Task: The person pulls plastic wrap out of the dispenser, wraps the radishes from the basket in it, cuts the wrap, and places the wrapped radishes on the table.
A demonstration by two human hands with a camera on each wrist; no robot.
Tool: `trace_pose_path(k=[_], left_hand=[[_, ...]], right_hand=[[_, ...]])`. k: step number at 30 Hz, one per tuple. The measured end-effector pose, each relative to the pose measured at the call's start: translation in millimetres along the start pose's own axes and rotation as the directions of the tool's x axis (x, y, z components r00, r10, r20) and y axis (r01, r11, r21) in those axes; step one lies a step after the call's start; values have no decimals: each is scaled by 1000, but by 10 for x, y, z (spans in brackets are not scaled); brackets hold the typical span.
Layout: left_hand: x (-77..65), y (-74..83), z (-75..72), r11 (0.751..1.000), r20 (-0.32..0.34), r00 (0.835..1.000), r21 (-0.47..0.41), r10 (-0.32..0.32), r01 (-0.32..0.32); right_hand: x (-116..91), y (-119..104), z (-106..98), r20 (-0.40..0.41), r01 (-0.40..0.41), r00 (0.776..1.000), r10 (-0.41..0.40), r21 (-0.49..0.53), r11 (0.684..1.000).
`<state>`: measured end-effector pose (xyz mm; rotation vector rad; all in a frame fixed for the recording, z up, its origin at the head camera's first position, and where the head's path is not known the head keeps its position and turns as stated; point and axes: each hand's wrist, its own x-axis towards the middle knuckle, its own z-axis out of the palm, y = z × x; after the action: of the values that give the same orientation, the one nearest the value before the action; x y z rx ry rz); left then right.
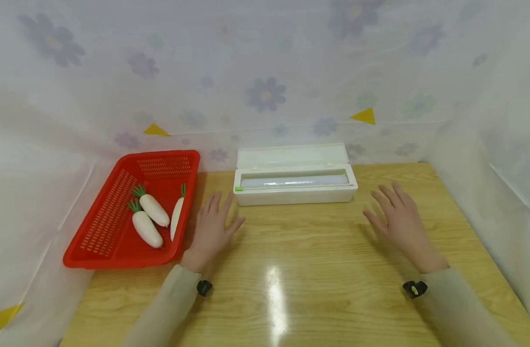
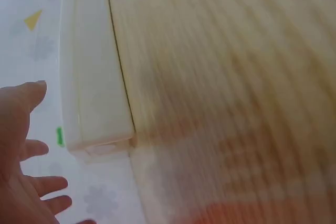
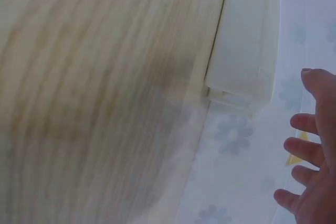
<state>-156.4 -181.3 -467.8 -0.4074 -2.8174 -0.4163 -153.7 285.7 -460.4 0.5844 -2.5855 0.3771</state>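
In the head view a white box (image 1: 296,196) with its lid (image 1: 291,155) raised stands at the back of the table, a roll of clear film (image 1: 294,181) lying inside it. A small green slider (image 1: 239,189) sits at its front left corner. My left hand (image 1: 212,231), fingers spread and holding nothing, hovers between the box and a red basket (image 1: 130,264). Off the box's right end is my right hand (image 1: 397,219), its fingers also spread and nothing in them. Both wrist views show the hands apart from the box.
Inside the red basket lie three white radishes (image 1: 147,230) with green tops. The wooden table (image 1: 317,270) runs back to a flowered sheet (image 1: 265,58) with yellow triangles, and more sheeting hangs at both sides.
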Motion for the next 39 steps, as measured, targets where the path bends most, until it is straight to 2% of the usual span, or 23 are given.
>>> trace_pose_path(k=[2, 4, 8, 11, 15, 22, 28, 33, 39], left_hand=[[87, -31, 22, 997, -33, 999, -72, 21, -23], [162, -50, 45, 988, -65, 997, -147, 33, -43], [293, -54, 99, 958, -140, 990, -277, 31, -70], [395, -41, 138, 937, -176, 984, -341, 23, -83], [529, -54, 178, 924, -173, 985, -375, 6, -72], [663, -116, 208, 929, -155, 988, -365, -7, -51], [717, -130, 194, 935, -123, 992, -353, -2, -42], [720, -146, 191, 921, -116, 993, -388, -9, -37], [729, -155, 201, 905, -117, 993, -425, -12, -39]], right_hand=[[87, 36, 12, -45, 45, 998, -43, 48, 998], [166, 60, 16, -46, 55, 998, -51, 95, 994], [297, 66, 21, 21, 10, 1000, -14, 168, 986], [397, 58, 37, 62, -18, 998, 5, 204, 979], [513, 62, 101, 81, -34, 997, 15, 236, 971], [604, 71, 223, 88, -17, 996, -7, 267, 963], [630, 72, 232, 79, 7, 997, -28, 254, 967], [647, 87, 245, 111, -4, 994, -26, 264, 965], [674, 93, 262, 81, 35, 995, -59, 275, 961]])
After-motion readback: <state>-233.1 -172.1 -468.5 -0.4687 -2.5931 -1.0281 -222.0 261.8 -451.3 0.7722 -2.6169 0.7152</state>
